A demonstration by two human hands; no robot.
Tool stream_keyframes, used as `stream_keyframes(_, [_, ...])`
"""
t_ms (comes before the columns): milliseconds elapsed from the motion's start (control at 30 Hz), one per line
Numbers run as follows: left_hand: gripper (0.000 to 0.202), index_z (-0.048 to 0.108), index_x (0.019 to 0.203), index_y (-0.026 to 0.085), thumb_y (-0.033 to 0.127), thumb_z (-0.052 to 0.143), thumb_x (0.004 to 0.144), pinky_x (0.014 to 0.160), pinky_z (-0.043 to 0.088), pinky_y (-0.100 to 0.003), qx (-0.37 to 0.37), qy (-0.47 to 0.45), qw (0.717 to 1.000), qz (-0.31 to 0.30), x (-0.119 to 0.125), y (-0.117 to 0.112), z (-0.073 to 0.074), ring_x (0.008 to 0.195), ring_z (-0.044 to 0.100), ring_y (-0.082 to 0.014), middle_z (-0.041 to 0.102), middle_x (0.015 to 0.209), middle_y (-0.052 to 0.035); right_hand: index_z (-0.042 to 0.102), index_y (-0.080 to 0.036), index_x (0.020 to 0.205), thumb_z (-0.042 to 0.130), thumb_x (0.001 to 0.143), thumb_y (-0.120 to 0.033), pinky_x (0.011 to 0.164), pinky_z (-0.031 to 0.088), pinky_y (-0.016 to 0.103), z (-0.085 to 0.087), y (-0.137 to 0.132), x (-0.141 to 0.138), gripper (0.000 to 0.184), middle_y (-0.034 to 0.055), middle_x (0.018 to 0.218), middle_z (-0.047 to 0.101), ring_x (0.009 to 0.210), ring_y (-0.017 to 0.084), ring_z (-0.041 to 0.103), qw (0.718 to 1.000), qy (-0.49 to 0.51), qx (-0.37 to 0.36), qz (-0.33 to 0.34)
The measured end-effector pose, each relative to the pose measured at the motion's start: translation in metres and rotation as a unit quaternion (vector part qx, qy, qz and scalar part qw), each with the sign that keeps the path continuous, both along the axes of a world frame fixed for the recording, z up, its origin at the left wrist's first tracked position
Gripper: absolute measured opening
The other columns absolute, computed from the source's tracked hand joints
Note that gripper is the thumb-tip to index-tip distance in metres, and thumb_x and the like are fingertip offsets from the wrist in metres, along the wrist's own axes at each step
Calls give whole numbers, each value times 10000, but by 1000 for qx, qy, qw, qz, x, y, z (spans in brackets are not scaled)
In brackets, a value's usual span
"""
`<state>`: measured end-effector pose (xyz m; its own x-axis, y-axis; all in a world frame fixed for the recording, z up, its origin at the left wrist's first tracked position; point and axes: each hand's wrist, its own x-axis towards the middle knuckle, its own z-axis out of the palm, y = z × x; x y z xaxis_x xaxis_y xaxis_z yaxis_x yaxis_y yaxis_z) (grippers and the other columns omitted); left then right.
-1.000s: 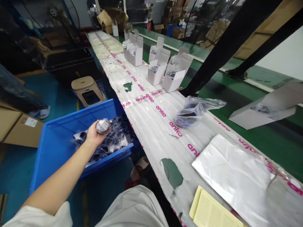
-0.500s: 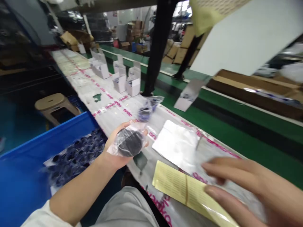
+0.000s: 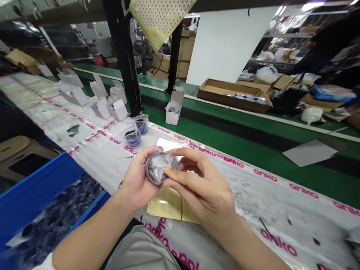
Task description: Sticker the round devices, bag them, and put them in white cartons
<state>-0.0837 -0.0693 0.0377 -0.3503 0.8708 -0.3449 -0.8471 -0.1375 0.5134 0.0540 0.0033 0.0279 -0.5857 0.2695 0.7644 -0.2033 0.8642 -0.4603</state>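
Note:
My left hand (image 3: 136, 182) is wrapped round a round dark item in a clear plastic bag (image 3: 157, 168), held above the table. My right hand (image 3: 208, 182) has closed on the same item from the right, its thumb and fingertips pressing on the film. Beneath the hands, a stack of yellow printed sheets with a band around it (image 3: 164, 205) lies partly covered. Just behind them a white sheet (image 3: 168, 145) shows in part. Beyond my left hand stand two blue round items in clear bags, a nearer one (image 3: 132, 137) and a farther one (image 3: 142, 124).
A blue bin (image 3: 59, 172) at lower left holds many bagged blue items. Open white boxes (image 3: 101, 108) line the table by a black post (image 3: 122, 56). On the green conveyor (image 3: 225, 122) are an open white box (image 3: 172, 117), a carton (image 3: 233, 98) and a white card (image 3: 309, 153).
My right hand has come in from the right and now grips the bagged item with my left. The item has turned in my left hand. The view has swung to the right.

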Motion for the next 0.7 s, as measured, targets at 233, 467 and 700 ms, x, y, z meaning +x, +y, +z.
stream_keyframes(233, [239,661,793,170,351,536,888,714,623,-337,-3,-42,999,4,-3,-3,4,627,666,-168,679,779,-42,735,-208,1063,633,951,-98,826,653,420,-3,-2,2,187,129,1180,618,1104,253,646,999,15,39,7])
stream_keyframes(467, [201,656,776,165,338,591,855,694,601,-301,25,-33,999,-4,-5,-5,4,642,658,-157,674,762,-39,699,-211,1075,627,950,-74,866,626,397,-4,-5,2,199,121,1214,584,1134,245,628,998,5,55,6])
stream_keyframes(700, [182,644,744,168,320,618,841,678,577,-270,56,11,998,-5,-7,-10,1,664,645,-150,660,775,-28,666,-180,1214,599,1008,-212,839,614,384,-1,-6,-5,220,121,1085,605,998,222,644,995,5,93,-25])
